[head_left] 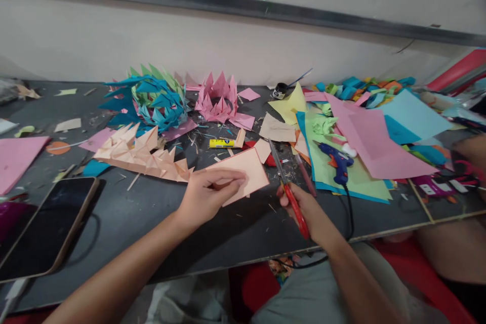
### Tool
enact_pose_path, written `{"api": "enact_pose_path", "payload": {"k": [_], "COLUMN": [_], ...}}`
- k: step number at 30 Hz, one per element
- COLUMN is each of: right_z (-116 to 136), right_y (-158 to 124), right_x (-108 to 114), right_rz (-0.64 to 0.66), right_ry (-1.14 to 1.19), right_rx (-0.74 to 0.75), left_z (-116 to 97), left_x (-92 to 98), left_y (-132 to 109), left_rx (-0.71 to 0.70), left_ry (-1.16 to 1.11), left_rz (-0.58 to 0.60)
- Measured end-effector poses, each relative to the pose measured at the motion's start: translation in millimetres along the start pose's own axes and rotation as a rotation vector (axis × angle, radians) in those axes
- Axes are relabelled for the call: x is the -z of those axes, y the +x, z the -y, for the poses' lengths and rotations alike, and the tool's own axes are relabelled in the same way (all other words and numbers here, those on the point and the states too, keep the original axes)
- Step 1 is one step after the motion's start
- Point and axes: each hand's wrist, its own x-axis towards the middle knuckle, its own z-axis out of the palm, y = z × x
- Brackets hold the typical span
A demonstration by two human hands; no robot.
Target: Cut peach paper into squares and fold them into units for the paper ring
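Observation:
My left hand pinches a peach paper sheet and holds it just above the dark table. My right hand grips red-handled scissors, whose blades point up and away, just right of the sheet. A row of folded peach paper spikes lies to the left of the sheet.
Folded blue-green and pink paper crowns stand at the back. A yellow glue stick lies mid-table and a phone at the near left. A blue glue gun rests on coloured sheets at the right. Another person's arm is at the far right.

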Motion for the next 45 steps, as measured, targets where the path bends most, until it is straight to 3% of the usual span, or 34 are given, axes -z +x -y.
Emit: {"api": "enact_pose_path", "payload": {"k": [6, 10, 12, 15, 17, 19, 21, 25, 29, 33, 41, 45], "right_z": [-1.6, -13.0, -16.1, -16.4, -15.1, -13.8, -12.8, -10.6, -5.4, 4.4, 32.2, 35.1], "right_y": [15.0, 22.8, 22.9, 19.9, 17.9, 17.5, 18.5, 20.5, 14.9, 6.8, 18.9, 23.7], "right_x": [26.1, 37.1, 41.3, 47.0, 50.3, 53.1, 55.7, 61.8, 63.1, 38.7, -64.2, -83.8], "right_rz": [-0.34, -0.307, -0.282, -0.241, -0.207, -0.177, -0.147, -0.121, -0.207, -0.259, -0.388, -0.415], "right_ry": [-0.618, -0.681, -0.661, -0.654, -0.667, -0.686, -0.691, -0.654, -0.637, -0.512, -0.639, -0.674], "right_rx": [0.185, 0.298, 0.332, 0.369, 0.399, 0.43, 0.439, 0.371, 0.395, 0.487, 0.475, 0.468], "left_z": [12.1, 17.9, 17.3, 12.2, 8.9, 9.0, 13.9, 31.9, 43.5, 44.9, 42.4, 40.9], "left_x": [9.4, 16.1, 18.8, 19.4, 16.2, 11.4, 7.7, 12.5, 24.1, 24.9, 17.0, 12.5], "left_y": [11.6, 18.2, 19.4, 16.8, 13.0, 9.6, 8.4, 13.8, 21.3, 34.4, 79.1, 84.6], "left_rx": [0.18, 0.235, 0.276, 0.275, 0.2, 0.086, -0.036, -0.135, -0.073, -0.006, -0.042, -0.078], "left_ry": [-0.125, -0.163, -0.155, -0.037, 0.119, 0.303, 0.465, 0.593, 0.661, 0.758, 0.856, 0.913], "left_rz": [-0.096, -0.156, -0.072, 0.256, 0.484, 0.639, 0.656, 0.435, 0.516, 0.639, 0.798, 0.867]}}
